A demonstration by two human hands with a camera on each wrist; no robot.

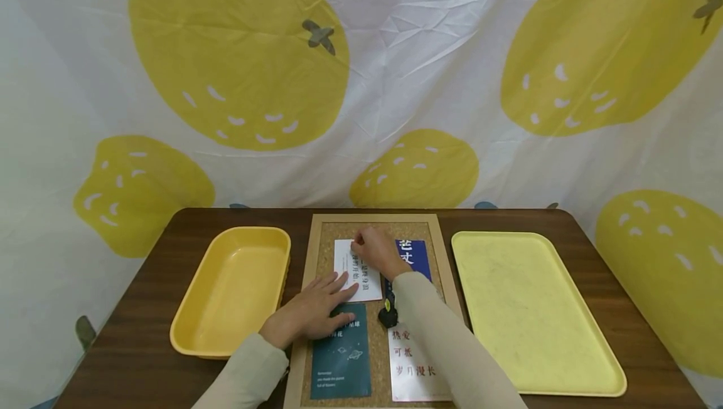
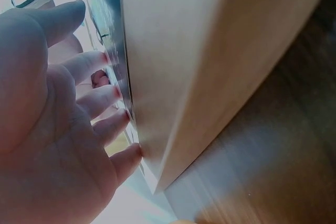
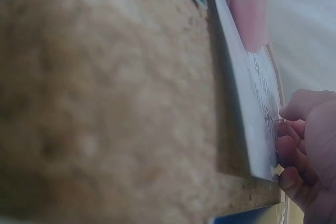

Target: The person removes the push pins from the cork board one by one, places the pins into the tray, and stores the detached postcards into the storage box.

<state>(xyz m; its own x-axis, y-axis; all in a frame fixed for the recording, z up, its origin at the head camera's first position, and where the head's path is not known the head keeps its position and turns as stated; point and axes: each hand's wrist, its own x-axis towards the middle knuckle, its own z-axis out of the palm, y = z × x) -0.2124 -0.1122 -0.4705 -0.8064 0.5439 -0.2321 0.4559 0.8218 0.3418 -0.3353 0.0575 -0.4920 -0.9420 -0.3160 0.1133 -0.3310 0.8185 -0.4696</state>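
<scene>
A cork board in a light wooden frame lies on the table with several printed cards on it. My left hand is spread over its left side, the straight fingers resting on a white card and the thumb over a dark green card. At the far end of the white card is my right hand, fingers curled. In the right wrist view its thumb and fingers pinch a thin pin against the card; the pin's head is hidden. One card edge stands slightly off the cork there.
A blue card and a white card with red writing lie on the board's right, partly under the right forearm. An orange-yellow basin stands left of the board, and a pale yellow tray lies right. A fruit-print curtain hangs behind.
</scene>
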